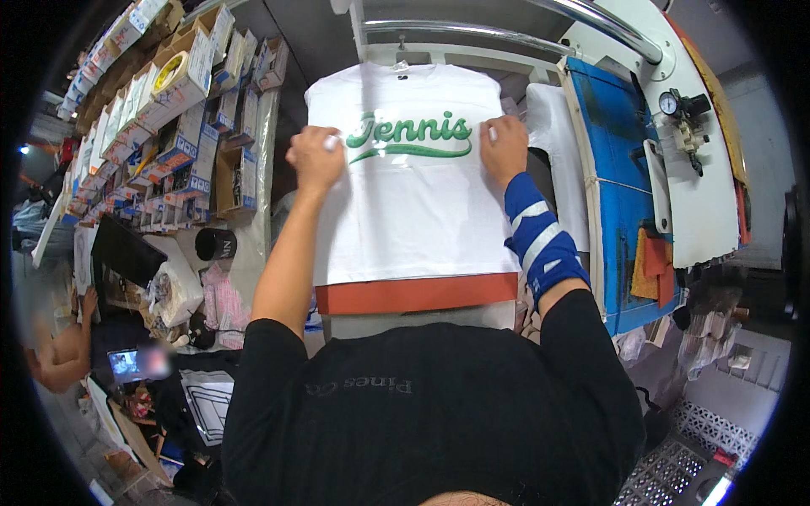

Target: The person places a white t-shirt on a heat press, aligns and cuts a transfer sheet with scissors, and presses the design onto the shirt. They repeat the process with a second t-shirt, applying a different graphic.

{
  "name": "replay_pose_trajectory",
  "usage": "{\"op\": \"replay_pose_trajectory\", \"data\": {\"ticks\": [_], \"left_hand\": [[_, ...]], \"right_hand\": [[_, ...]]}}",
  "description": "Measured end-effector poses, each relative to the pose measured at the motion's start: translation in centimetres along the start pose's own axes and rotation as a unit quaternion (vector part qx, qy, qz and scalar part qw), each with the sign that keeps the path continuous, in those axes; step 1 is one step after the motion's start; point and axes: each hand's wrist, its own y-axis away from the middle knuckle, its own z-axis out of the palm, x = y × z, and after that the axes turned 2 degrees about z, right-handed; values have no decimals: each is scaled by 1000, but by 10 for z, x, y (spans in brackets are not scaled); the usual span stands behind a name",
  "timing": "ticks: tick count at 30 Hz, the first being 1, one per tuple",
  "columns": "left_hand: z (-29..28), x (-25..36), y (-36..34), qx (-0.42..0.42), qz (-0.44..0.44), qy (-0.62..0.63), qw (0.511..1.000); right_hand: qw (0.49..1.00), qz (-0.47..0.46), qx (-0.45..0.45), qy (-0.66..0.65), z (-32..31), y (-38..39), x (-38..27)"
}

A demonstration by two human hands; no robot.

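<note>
A white T-shirt (396, 219) lies spread out before me, neck end away, with green script lettering (411, 131) and a green swoosh across its chest. Shiny glints show on the print. Beside the left end of the lettering, my left hand (317, 160) is closed over the shirt, fingers pinched together. My right hand (506, 150) is pinched the same way by the right end of the print, near the shirt's side. White bits show at the fingertips of both hands; what they pinch I cannot make out. A blue sleeve with pale stripes (540, 232) wraps my right forearm.
Below the hem shows an orange-red board edge (418, 295). Shelves of small cardboard boxes (181, 110) stand at left, and a blue panel (616, 194) with a pressure gauge (669, 104) at right. Metal bars (472, 38) cross the far side. Another person's arm (63, 354) is at far left.
</note>
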Motion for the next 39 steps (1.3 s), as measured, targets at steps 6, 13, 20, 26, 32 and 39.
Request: {"op": "replay_pose_trajectory", "data": {"ticks": [6, 13, 20, 26, 32, 39], "left_hand": [[21, -55, -12, -220, -460, 607, 610], [30, -132, -3, -92, -369, 703, 601], [-12, -121, -4, -77, -342, 654, 670], [-19, -113, -11, -48, -348, 660, 664], [-32, -96, -11, -39, -367, 637, 677], [-28, -106, -9, -38, -360, 641, 677]], "right_hand": [[615, 534, -158, -559, 20, -8, 87], [631, 479, -77, -605, 6, -14, 86], [730, 451, -127, -497, -7, -18, 100], [765, 463, -94, -438, -16, -25, 102], [746, 437, -101, -493, -18, -29, 107], [755, 456, -85, -464, -23, -30, 86]]}}
